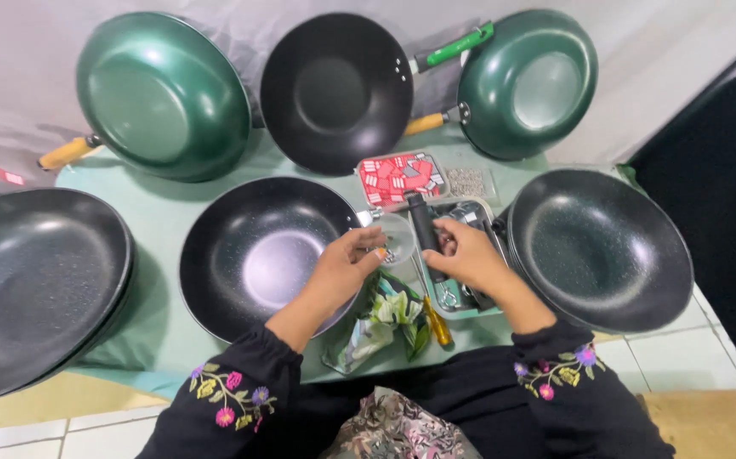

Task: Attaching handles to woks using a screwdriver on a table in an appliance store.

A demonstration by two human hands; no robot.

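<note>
My left hand (346, 265) reaches over the rim of a black wok (253, 255) in front of me. Its fingertips pinch the edge of a small clear plastic bag (399, 236) with tiny metal parts in it. My right hand (463, 255) is curled around a black pan handle (423, 223) that lies over a metal tray (480, 208) of small tools. The two hands are close together, on either side of the handle. Both sleeves are black with embroidered flowers.
Green cloth (159, 221) covers the table. A stack of black pans (32, 289) sits left and a black wok (602, 246) right. At the back are two green pans (164, 93) (528, 81) and another black wok (334, 89). A tray of red pieces (402, 178), a yellow screwdriver (437, 323) and a crumpled green-white wrapper (385, 319) lie near my hands.
</note>
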